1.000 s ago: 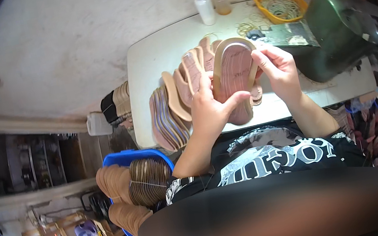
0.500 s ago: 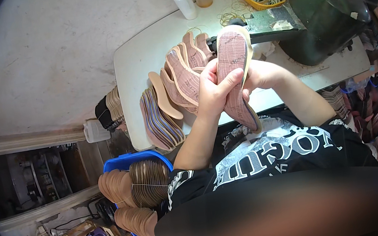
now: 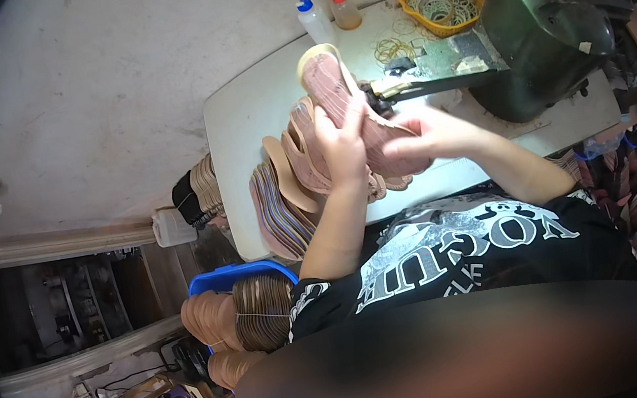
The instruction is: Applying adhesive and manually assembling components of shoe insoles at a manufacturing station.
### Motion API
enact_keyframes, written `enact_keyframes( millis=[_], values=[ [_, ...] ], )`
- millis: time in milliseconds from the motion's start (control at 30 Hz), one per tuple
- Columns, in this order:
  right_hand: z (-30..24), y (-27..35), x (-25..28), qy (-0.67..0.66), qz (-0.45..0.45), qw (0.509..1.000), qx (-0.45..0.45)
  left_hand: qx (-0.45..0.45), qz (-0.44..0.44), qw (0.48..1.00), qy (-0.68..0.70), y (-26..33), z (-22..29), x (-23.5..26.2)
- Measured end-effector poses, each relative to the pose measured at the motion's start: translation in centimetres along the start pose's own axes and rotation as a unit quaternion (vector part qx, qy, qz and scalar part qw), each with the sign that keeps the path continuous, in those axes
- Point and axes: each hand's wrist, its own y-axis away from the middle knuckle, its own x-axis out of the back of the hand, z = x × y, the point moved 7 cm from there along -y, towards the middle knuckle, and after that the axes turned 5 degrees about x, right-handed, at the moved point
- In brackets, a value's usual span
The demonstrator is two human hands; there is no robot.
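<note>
Insole (image 3: pixel 334 84) tipped toward bottles; left hand (image 3: pixel 343 145), right hand (image 3: pixel 429 135) gripping near table edge (image 3: pixel 226 180)

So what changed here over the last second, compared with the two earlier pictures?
The shoe sole went from lying flat under both hands to standing tilted up, toe end pointing away. The left hand kept its grip; the right hand slid down to its near end. The sole stack and green machine stayed put.

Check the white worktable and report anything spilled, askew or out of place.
Loose rubber bands lie scattered on the white table beside the orange basket that holds the rest. Nothing else stands out.
</note>
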Motion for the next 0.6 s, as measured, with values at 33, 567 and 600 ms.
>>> enact_keyframes(
  millis=[33, 567, 600],
  values=[
    [1.1, 0.5, -0.5, 0.001, -0.038, 0.998, -0.046, 0.005, 0.010, 0.998, 0.065, -1.4, -0.2, 0.4],
    [5.2, 3.1, 1.5, -0.278, 0.136, 0.950, -0.028, -0.063, 0.007, 0.943, -0.326, -9.9, -5.5, -0.2],
    [4.7, 3.3, 1.5, -0.300, 0.126, 0.945, -0.021, -0.059, 0.006, 0.943, -0.328, -10.0, -5.5, -0.3]
  ],
)
